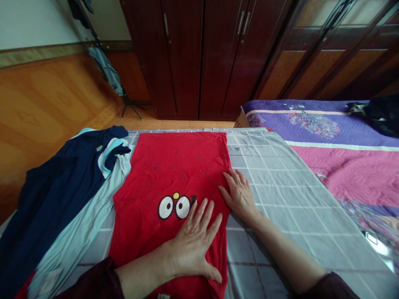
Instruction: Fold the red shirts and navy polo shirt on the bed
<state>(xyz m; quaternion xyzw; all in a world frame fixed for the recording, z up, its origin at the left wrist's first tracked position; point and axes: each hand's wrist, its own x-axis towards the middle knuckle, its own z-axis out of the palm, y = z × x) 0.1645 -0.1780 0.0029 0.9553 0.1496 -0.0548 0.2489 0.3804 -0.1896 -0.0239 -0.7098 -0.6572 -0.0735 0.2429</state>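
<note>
A red T-shirt [187, 162] printed with two cartoon eyes and a yellow dot lies spread out in front of me. My left hand [195, 238] rests flat on it with fingers spread, just below and to the right of the printed eyes. At the shirt's right edge, my right hand [238, 193] lies with its fingers stretched over the red cloth. Neither hand grips anything. Small wrinkles run across the fabric near both hands. The shirt's lower end runs out of view at the bottom.
Under the shirt is a grey checked sheet [280, 199]. Dark blue and pale clothes [62, 170] are heaped at the left. A purple and pink bedspread [358, 166] covers a bed at the right. Dark red wardrobe doors [183, 62] stand behind, with a clothes stand [126, 97] beside them.
</note>
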